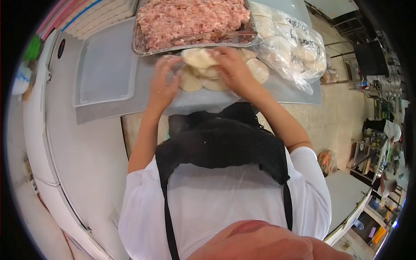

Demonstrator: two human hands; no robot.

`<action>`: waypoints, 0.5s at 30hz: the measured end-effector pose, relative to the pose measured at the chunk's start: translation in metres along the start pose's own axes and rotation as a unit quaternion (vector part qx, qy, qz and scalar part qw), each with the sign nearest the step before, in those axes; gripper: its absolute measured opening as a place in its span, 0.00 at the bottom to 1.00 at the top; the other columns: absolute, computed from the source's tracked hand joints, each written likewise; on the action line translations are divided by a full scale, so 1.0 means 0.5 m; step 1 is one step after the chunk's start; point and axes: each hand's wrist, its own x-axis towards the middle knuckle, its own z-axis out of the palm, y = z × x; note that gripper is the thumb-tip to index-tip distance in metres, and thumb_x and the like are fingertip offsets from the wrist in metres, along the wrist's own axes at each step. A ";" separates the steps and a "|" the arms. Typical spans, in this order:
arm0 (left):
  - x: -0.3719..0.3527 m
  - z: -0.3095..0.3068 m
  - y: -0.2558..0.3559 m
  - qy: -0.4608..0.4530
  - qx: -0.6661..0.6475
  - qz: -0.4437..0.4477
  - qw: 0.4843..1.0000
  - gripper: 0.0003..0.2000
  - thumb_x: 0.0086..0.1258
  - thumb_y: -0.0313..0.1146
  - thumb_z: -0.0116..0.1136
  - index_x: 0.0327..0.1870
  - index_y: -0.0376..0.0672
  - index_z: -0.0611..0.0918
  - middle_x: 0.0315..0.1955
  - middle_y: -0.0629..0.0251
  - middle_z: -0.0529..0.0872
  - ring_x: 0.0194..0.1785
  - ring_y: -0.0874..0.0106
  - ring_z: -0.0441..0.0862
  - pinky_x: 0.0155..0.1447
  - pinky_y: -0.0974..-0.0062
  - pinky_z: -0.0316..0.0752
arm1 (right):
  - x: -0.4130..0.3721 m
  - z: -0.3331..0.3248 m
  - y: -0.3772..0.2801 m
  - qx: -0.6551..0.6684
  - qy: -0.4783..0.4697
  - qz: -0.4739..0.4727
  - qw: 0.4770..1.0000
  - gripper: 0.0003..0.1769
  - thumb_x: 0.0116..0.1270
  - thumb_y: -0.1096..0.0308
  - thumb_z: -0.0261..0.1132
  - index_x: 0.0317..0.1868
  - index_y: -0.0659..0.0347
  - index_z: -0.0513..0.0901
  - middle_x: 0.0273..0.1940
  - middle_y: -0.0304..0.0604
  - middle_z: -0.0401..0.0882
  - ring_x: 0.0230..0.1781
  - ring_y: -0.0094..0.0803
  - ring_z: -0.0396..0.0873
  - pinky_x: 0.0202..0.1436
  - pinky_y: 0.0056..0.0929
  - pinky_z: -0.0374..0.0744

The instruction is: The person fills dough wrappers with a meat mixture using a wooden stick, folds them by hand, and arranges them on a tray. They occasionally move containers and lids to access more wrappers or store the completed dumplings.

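Note:
A round, pale dough wrapper (196, 57) is raised over several others, and my right hand (234, 69) has its fingers closed on the right edge. My left hand (165, 81), somewhat blurred, is at the wrapper's left side with thumb and fingers apart. Below and between the hands lie overlapping dough wrappers (190, 82) on the plastic-covered work surface. Another dough round (258, 70) rests just right of my right hand. Directly beyond the hands, a metal tray (147, 53) is heaped with ground meat filling (190, 21). A flat utensil (216, 37) lies along the meat's near edge.
On the right sits a clear bag (299, 47) of stacked dough rounds with black handwriting. A translucent plastic lid (106, 65) lies at left, near stacked trays (102, 17) of pale pieces. White freezer tops (82, 151) extend leftward. People (392, 130) and shelving stand far right.

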 end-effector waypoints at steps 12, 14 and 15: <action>0.040 0.052 0.073 -0.149 0.178 0.050 0.971 0.17 0.55 0.37 0.66 0.46 0.42 0.82 0.50 0.54 0.78 0.56 0.52 0.71 0.61 0.58 0.66 | -0.092 -0.079 0.132 -0.262 -0.019 0.022 0.965 0.19 0.67 0.63 0.58 0.58 0.56 0.76 0.56 0.50 0.75 0.56 0.49 0.73 0.58 0.41 0.73; 0.044 0.054 0.072 -0.180 0.173 0.041 0.967 0.20 0.54 0.38 0.67 0.48 0.42 0.82 0.51 0.53 0.77 0.57 0.51 0.69 0.61 0.58 0.66 | -0.110 -0.067 0.139 -0.316 -0.012 -0.002 0.949 0.19 0.68 0.60 0.58 0.57 0.55 0.76 0.54 0.50 0.75 0.55 0.49 0.74 0.56 0.42 0.74; 0.048 0.054 0.070 -0.196 0.170 0.039 0.965 0.21 0.53 0.38 0.68 0.48 0.42 0.82 0.52 0.53 0.76 0.57 0.50 0.69 0.61 0.58 0.66 | -0.119 -0.073 0.123 -0.301 -0.013 0.013 0.953 0.19 0.68 0.59 0.58 0.56 0.55 0.77 0.51 0.50 0.76 0.52 0.48 0.75 0.54 0.41 0.74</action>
